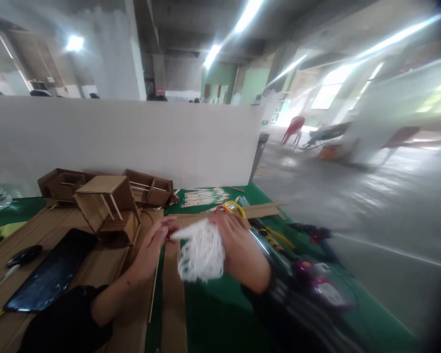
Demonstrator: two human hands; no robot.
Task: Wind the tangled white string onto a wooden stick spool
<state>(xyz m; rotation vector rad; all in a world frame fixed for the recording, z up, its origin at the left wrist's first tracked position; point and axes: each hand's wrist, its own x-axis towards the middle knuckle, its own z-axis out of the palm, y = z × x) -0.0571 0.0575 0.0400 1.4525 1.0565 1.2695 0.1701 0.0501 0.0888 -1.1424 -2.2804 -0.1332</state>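
Note:
A bundle of thin white sticks or tubes (202, 252), blurred by motion, is held above the green tabletop at the centre. My right hand (240, 247) is wrapped round its right side. At the bundle's upper left, a pointed white end reaches toward the fingers of my left hand (152, 245). Those fingers are bent and close together, and whether they touch the white end is unclear. Under and beside the bundle lie cardboard strips (173, 299).
Cardboard boxes (108, 203) stand at the back left. A black tablet (51, 272) and a mouse (25, 256) lie on cardboard at left. Thin sticks (206, 197) lie near the white partition (132, 137). Pliers (274, 240), a dark tool (310, 230) and a purple device (325, 289) are at right.

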